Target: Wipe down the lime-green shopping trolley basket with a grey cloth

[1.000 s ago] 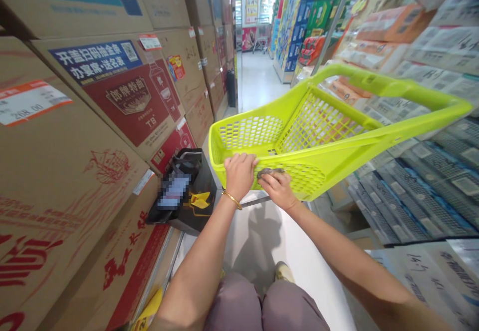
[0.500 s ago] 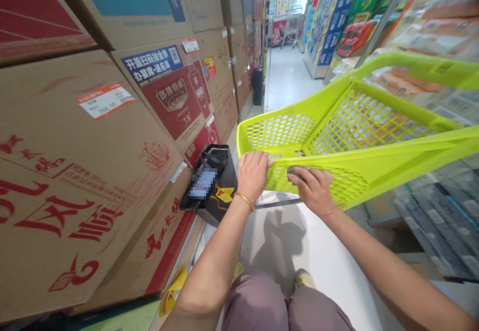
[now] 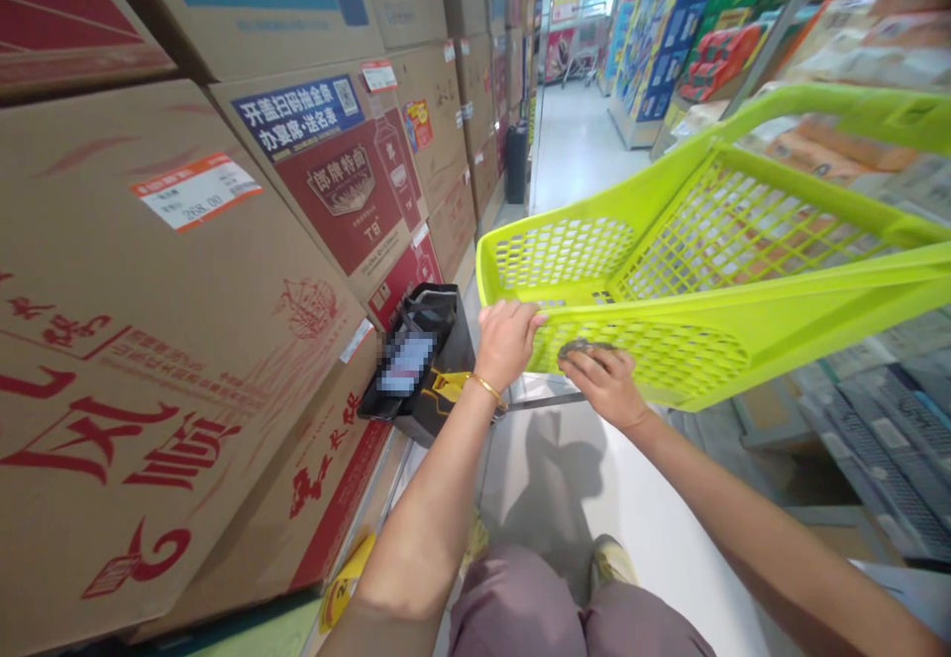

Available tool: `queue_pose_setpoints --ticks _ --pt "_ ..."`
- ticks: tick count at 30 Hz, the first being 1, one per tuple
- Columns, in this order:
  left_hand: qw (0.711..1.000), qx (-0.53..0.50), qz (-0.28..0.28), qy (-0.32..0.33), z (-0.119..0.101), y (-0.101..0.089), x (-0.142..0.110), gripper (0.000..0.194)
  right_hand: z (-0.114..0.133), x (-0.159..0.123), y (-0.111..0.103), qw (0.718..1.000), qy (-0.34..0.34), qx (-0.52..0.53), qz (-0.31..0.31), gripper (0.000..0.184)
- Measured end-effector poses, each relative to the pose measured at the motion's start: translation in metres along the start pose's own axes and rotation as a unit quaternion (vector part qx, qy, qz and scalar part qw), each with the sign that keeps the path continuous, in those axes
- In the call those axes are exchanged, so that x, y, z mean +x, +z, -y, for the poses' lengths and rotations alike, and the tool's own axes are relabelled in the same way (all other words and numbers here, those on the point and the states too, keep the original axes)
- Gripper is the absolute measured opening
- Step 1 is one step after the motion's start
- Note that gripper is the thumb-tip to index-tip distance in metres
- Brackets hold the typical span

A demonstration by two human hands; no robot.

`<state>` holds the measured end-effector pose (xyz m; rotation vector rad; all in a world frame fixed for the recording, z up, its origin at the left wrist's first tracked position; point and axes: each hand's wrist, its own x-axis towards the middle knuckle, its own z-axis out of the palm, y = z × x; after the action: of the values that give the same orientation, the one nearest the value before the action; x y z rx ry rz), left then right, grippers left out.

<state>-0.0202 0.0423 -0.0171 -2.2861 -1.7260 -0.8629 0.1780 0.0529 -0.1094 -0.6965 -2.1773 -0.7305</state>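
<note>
- Over the last half second, the right hand [image 3: 610, 389] has shifted slightly lower along the outside of a bright yellow-green plastic shopping basket [image 3: 780, 328] and nearer to the left hand [image 3: 509, 342], taking a crumpled dark-grey piece of soft material, apparently cloth [image 3: 583, 347], with it.
- The left hand, a thin gold-coloured bracelet [image 3: 488, 391] at its wrist, stays at the same spot on the rim.
- That puts the cloth over a different patch of the perforated side, so the work on this wall seems to be under way, with the left hand probably steadying the basket.
- Grip: the left fingers are hooked over the near rim and clamped on it; the right fingers bend over the cloth and hold it to the wall, the thumb hidden.
- The basket is ahead of the knees [image 3: 520, 598], between stacked brown cardboard boxes [image 3: 245, 320] and packaged goods on the right; what carries it cannot be told.
- It sits at a slant, its thick looped handle [image 3: 832, 107] running out of view at the right.
- Its smooth plastic is pierced with small diamond-like holes on the near side and a square lattice on another wall.
</note>
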Motion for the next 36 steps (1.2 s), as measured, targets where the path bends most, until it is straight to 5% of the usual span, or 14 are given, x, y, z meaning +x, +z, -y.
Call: queue_pose_setpoints --ticks 5,12,21,28,36 --pt "1.000 -0.014 0.004 0.007 0.003 0.004 0.002 0.032 -0.003 0.002 -0.003 0.999 -0.031 0.006 0.022 0.016" --pt "1.000 -0.013 -0.011 0.018 0.005 0.006 0.001 0.030 -0.011 0.048 -0.010 0.994 0.081 -0.054 -0.045 0.018" --pt "1.000 -0.017 -0.001 0.025 0.008 0.010 0.008 0.029 0.000 0.028 0.006 0.999 0.013 -0.027 -0.039 0.017" --pt "0.998 -0.041 0.016 0.042 0.012 0.009 0.009 0.028 0.007 0.017 -0.002 0.998 -0.056 0.003 0.030 0.022" --pt "0.995 -0.073 0.033 0.058 0.018 0.007 0.007 0.027 0.011 0.055 0.001 0.996 0.086 -0.011 -0.001 0.031"
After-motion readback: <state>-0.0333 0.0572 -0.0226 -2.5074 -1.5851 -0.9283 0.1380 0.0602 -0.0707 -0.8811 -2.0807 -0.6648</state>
